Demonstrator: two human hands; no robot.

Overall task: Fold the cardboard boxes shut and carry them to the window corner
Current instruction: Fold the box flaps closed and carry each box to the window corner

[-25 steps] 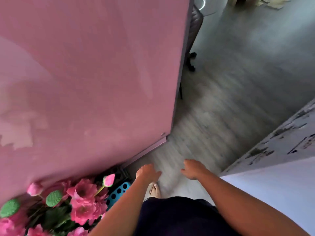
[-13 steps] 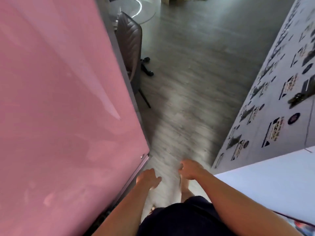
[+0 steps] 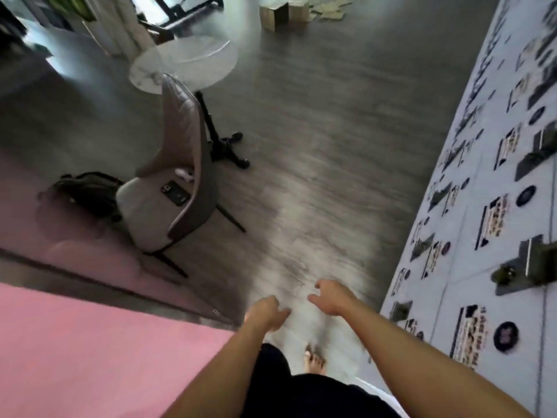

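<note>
Our fingers hang loosely curled and hold nothing: the left hand [image 3: 265,309] and right hand [image 3: 331,297] reach forward side by side, apart, above the grey wood-look floor [image 3: 316,146]. One bare foot [image 3: 315,362] shows below them; the other is hidden by our dark clothing. Motion blur smears most of the scene. The cardboard boxes [image 3: 283,12] stand far off on the floor at the top edge, cut off by the frame, with flattened cardboard pieces [image 3: 328,10] beside them; we cannot tell whether their flaps are closed. At left, a grey chair [image 3: 168,206] carries a phone [image 3: 175,193], near a round white table [image 3: 184,63]. A pink panel [image 3: 90,357] fills the lower left; a pale wall [image 3: 452,251] of blurred stickers runs along the right.
</note>
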